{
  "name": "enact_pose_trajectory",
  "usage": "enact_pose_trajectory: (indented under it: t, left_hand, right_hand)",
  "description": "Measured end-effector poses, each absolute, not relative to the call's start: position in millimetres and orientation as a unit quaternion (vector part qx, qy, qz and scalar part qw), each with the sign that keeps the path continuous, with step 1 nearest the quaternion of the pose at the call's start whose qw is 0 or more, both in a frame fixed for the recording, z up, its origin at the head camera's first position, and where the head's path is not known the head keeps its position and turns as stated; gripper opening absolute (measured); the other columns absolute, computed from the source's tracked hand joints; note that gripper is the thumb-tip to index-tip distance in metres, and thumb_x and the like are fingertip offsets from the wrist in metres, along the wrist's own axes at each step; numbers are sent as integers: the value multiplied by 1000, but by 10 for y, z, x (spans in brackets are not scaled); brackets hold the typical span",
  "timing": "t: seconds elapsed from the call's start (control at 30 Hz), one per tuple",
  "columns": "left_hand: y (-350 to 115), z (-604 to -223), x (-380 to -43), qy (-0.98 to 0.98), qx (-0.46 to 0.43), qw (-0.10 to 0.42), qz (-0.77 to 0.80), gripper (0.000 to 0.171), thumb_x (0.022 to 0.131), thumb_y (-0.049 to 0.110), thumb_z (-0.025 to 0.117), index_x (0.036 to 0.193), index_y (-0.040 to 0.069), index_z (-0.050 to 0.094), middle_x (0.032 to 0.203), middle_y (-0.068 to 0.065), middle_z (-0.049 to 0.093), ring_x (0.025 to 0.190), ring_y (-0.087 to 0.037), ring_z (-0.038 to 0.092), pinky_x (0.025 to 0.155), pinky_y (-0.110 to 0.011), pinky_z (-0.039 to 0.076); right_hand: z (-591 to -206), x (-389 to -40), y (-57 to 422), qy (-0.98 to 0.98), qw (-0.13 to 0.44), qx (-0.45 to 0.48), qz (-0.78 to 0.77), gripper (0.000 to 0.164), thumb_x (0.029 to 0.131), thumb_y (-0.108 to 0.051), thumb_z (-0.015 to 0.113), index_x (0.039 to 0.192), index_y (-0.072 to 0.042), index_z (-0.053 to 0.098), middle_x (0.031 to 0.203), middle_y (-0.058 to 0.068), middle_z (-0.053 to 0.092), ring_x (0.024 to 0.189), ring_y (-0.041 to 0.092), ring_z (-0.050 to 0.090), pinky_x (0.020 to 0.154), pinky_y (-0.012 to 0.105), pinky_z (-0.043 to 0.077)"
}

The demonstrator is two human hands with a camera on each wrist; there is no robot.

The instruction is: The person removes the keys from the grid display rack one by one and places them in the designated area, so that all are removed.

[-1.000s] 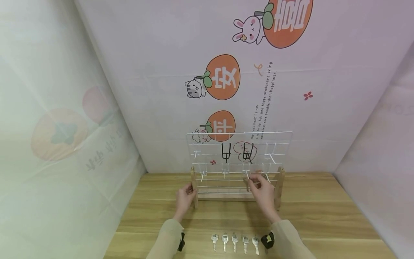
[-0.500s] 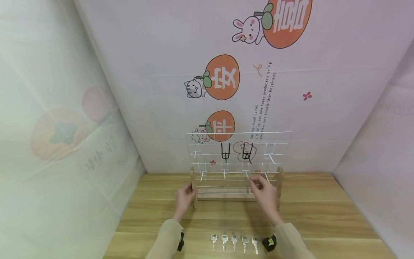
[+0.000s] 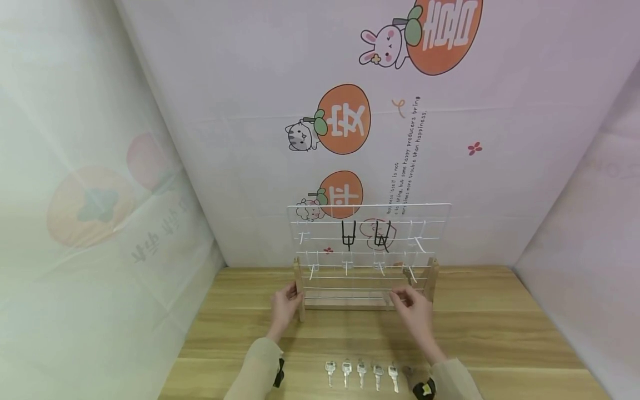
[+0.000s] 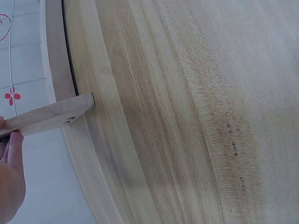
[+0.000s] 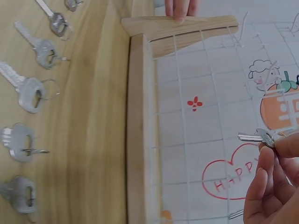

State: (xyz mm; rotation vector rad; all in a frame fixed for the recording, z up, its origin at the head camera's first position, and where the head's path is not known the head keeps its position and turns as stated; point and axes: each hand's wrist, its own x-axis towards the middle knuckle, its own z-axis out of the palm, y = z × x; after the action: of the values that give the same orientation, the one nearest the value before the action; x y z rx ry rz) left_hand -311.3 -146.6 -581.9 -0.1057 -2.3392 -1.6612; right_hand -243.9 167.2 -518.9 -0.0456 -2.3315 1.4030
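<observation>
My right hand (image 3: 414,311) pinches a silver key (image 5: 256,136) by its ring end, in front of the lower right of a white wire grid rack (image 3: 370,205). The key's blade points away from the fingertips. Just above the hand are white hooks, one of them a bare hook (image 3: 381,269). Another key (image 3: 408,273) hangs at the hook farther right. With its fingers around the rack's left wooden post (image 3: 299,289), my left hand (image 3: 286,304) steadies the frame; the left wrist view shows the same post (image 4: 51,114) between thumb and fingers.
Several silver keys (image 3: 362,373) with rings lie in a row on the wood-grain table (image 3: 240,322) near the front. Two black hooks (image 3: 349,236) sit higher on the grid. A printed cloth wall (image 3: 250,166) stands close behind the rack, with side walls left and right.
My right hand has come down and slightly right, away from the hook, with the key still pinched. The left hand stays on the post.
</observation>
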Motion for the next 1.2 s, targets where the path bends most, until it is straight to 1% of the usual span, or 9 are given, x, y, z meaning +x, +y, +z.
enact_pose_trajectory:
  t: [0.17, 0.27, 0.4, 0.5, 0.6, 0.7, 0.83, 1.0, 1.2]
  left_hand:
    - [-1469, -5824, -3122, -808, -36, 140, -571, 37, 88, -6, 67, 122, -15, 60, 117, -35, 66, 105, -44, 69, 85, -37, 65]
    - [-1470, -5819, -3126, -807, -35, 138, -573, 37, 88, -5, 68, 122, -15, 60, 118, -34, 66, 106, -44, 69, 85, -35, 64]
    - [-1470, -5817, -3125, -806, -39, 138, -575, 37, 87, -6, 68, 122, -16, 59, 118, -35, 65, 106, -44, 69, 85, -34, 64]
    - [-1470, -5818, -3123, -807, -42, 140, -572, 37, 87, -6, 68, 122, -16, 60, 117, -35, 65, 105, -44, 69, 85, -34, 65]
    - [-1474, -5821, -3121, -807, -42, 138, -573, 37, 88, -5, 68, 122, -15, 60, 117, -35, 66, 106, -44, 69, 85, -34, 64]
    - [-1475, -5820, -3109, -805, -43, 134, -577, 37, 89, -5, 67, 123, -15, 59, 118, -35, 65, 107, -44, 69, 85, -34, 64]
    - [-1472, -5820, -3099, -803, -43, 131, -580, 37, 89, -4, 67, 124, -15, 59, 118, -35, 65, 107, -44, 69, 86, -33, 64]
    - [-1474, -5831, -3108, -805, -43, 135, -576, 36, 89, -5, 67, 122, -15, 60, 117, -35, 66, 106, -44, 69, 85, -34, 64]
    - [-1470, -5831, -3110, -809, -41, 139, -570, 36, 88, -6, 67, 122, -16, 60, 116, -35, 66, 104, -45, 70, 83, -35, 65]
  right_hand:
    - [-5371, -2351, 1759, -828, 181, -21, 531, 7, 90, -5, 69, 94, 1, 70, 85, 17, 72, 62, -3, 54, 54, 13, 52]
    - [-5471, -2290, 1808, -826, 180, -19, 534, 7, 89, -2, 69, 94, 3, 69, 85, 18, 72, 61, -2, 55, 53, 14, 53]
    - [-5582, -2207, 1875, -839, 185, -19, 512, 5, 88, -1, 70, 92, 3, 69, 82, 16, 72, 57, -1, 55, 50, 15, 52]
    - [-5655, -2145, 1931, -852, 191, -25, 486, 5, 86, -2, 71, 90, 1, 70, 78, 13, 72, 55, -3, 53, 49, 15, 50]
    - [-5733, -2078, 1993, -865, 194, -30, 462, 5, 85, -4, 72, 88, -1, 71, 78, 10, 71, 59, -7, 50, 52, 13, 49]
    - [-5819, -2012, 2061, -875, 179, -42, 448, 5, 87, -7, 72, 89, -2, 71, 81, 8, 72, 63, -8, 49, 55, 12, 49]
    - [-5905, -1929, 2143, -884, 162, -56, 435, 6, 88, -11, 73, 90, -5, 73, 82, 6, 73, 64, -8, 50, 56, 12, 49]
    - [-5962, -1840, 2225, -887, 151, -65, 431, 4, 87, -10, 73, 89, -6, 73, 81, 4, 73, 65, -8, 52, 57, 13, 50]
    - [-6040, -1785, 2338, -901, 90, -82, 416, 10, 89, -14, 72, 92, -4, 72, 84, 5, 74, 68, -4, 55, 61, 14, 51]
